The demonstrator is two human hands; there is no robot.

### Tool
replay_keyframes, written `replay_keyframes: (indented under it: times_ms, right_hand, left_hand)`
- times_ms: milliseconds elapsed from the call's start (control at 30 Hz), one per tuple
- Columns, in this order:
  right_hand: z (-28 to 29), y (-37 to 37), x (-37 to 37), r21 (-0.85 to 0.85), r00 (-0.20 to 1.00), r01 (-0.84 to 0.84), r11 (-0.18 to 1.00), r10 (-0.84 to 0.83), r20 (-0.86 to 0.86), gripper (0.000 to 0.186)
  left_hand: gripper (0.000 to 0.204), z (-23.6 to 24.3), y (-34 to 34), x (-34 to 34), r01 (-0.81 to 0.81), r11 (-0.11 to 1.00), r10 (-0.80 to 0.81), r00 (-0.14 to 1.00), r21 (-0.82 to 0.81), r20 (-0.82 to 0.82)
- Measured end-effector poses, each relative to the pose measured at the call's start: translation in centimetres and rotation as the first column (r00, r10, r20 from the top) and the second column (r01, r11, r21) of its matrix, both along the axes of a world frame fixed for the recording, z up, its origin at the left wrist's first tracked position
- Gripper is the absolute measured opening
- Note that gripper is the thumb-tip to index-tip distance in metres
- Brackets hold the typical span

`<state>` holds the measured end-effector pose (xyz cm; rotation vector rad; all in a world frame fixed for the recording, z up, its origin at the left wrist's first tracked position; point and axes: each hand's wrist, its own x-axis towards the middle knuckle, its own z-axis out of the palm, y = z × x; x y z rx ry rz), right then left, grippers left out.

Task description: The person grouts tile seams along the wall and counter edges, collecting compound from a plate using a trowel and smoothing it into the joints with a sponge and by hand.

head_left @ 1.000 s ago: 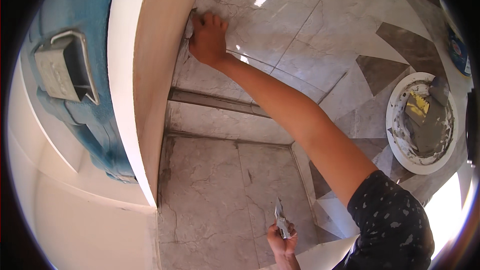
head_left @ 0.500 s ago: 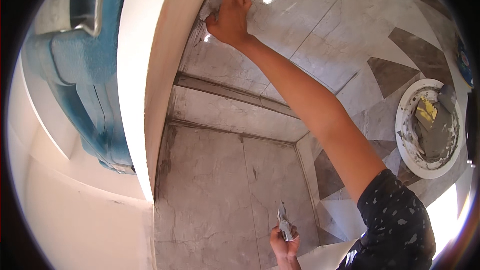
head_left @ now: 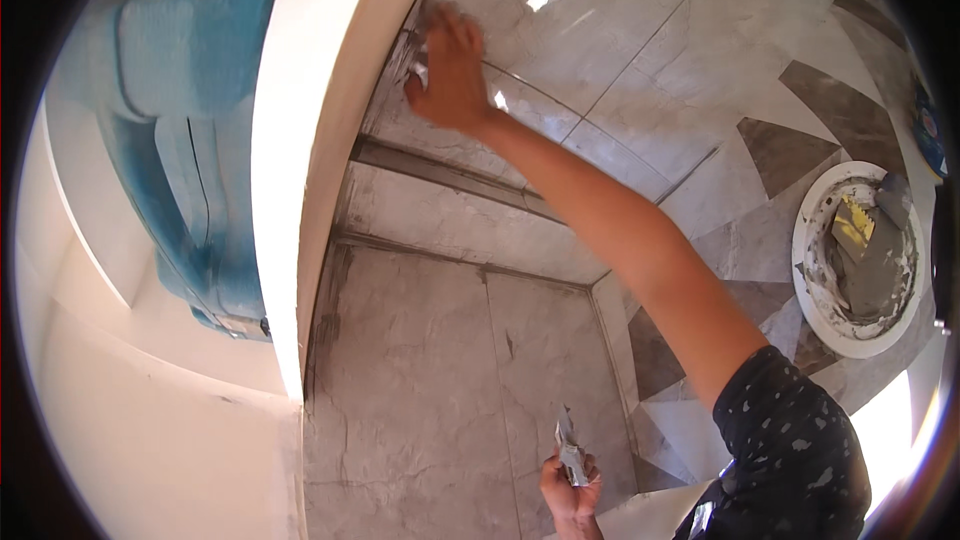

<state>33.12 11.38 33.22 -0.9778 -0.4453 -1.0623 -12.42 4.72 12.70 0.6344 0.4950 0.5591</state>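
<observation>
My right hand (head_left: 446,72) is at the grey tiles (head_left: 420,320), close to the white edge on their left. Its fingers are bent around something dark and blurred at the fingertips, too unclear to name. Grey smears mark the tile under the hand. Low in the view, my left hand (head_left: 571,488) grips a silvery, pointed piece (head_left: 569,445) that looks crumpled like foil. A dark grey joint line (head_left: 440,172) crosses the tiles below my right hand.
At right stands a round white tub (head_left: 812,312) with grey paste and a yellow notched spreader (head_left: 853,228) in it. A pale upright edge (head_left: 290,160) bounds the tiles at left. Beyond it is a large blue plastic object (head_left: 190,70). The floor has patterned tiles (head_left: 775,155).
My right hand has come down along the tile edge, nearer to the joint line. The view has shifted a little. My left hand still grips the silvery piece.
</observation>
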Motion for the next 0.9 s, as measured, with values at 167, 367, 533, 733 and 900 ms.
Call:
replay_keyframes:
  times_ms: [167,367,533,733,900]
  right_hand:
    - [1.0,0.8,-1.8,-0.047,0.999,0.031,0.998,-0.032,-0.022,0.049]
    - [-0.5,2.7,-6.8,-0.471,0.973,-0.19,0.861,0.23,0.027,0.046]
    - [-4.0,-1.8,-9.9,-0.372,0.914,-0.381,0.847,0.405,-0.014,0.059]
    - [-15.2,-13.4,-18.6,-0.746,0.338,-0.623,0.235,0.941,0.014,0.082]
    - [-16.5,-20.0,-19.5,-0.986,0.502,-0.149,-0.072,0.854,-0.138,0.072]
  left_hand:
    - [0.03,-0.1,-0.1,-0.3,-0.028,1.0,0.028,0.999,0.012,0.037]
    - [0.029,0.3,-0.9,0.5,-0.037,0.999,0.037,0.999,0.014,0.0]
    - [0.028,0.1,-0.9,1.1,-0.027,1.0,0.027,0.999,0.01,0.034]
    - [0.029,-1.0,-0.1,4.8,0.063,0.982,-0.038,0.989,-0.178,0.143]
    - [0.029,-2.0,0.4,6.7,0.267,0.885,-0.118,0.921,-0.381,0.37]
